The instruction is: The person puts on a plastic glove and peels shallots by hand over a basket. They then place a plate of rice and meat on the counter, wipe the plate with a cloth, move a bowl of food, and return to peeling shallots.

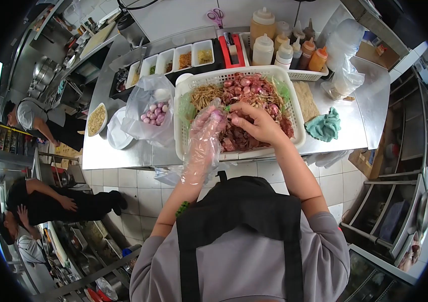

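Observation:
My left hand (206,126), in a clear plastic glove, is closed around a reddish shallot (217,115) above the white basket (179,136). Bare and pinched, my right hand (257,122) meets it at the fingertips. A small green bit shows between the hands; I cannot make out what it is. Under them the basket holds unpeeled red shallots (244,83), loose papery skins (236,137) and a bundle of dry, brownish roots or stalks (205,94). Left of the basket, an open plastic bag (132,111) contains peeled pinkish shallots (155,114).
Squeeze bottles (263,49) stand in a rack behind the basket, beside a red holder (232,56). Small tubs (185,58) of toppings line the back. A green cloth (323,125) lies right; a bowl (97,120) sits left. Other people (48,196) stand at left.

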Tool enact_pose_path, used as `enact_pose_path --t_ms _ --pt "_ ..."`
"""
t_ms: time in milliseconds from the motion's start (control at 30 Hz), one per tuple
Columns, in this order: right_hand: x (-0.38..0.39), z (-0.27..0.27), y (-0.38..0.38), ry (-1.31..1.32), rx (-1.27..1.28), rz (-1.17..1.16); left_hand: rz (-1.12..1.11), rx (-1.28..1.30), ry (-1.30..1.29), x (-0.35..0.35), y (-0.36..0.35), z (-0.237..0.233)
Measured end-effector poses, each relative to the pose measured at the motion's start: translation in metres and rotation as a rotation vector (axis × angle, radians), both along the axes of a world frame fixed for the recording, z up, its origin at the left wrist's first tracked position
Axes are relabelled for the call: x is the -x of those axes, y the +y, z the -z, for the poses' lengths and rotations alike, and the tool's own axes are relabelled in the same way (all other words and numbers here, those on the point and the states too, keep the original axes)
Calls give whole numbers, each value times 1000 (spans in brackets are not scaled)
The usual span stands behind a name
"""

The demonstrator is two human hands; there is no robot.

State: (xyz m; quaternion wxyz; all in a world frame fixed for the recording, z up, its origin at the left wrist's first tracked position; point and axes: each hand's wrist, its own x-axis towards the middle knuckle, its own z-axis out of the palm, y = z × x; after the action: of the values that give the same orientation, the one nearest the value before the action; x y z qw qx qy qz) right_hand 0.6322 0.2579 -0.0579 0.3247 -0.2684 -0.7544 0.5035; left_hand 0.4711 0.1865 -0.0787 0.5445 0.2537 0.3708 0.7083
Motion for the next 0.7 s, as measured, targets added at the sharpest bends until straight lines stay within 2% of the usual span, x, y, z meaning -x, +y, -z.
enact_pose_path --t_ms 133,200,367,600,700 --pt "1 -2 -4 -24 -59 -26 3 -51 -11 -1 0 2" --pt "2 1 -4 53 -113 -36 2 -54 -3 0 1 3" --pt "2 -3 -4 59 -97 -58 40 -102 19 1 0 6" --pt "7 0 -3 101 -130 -33 36 -57 -43 0 0 1" --pt "7 0 0 84 -185 5 19 -47 38 -2 -1 2"
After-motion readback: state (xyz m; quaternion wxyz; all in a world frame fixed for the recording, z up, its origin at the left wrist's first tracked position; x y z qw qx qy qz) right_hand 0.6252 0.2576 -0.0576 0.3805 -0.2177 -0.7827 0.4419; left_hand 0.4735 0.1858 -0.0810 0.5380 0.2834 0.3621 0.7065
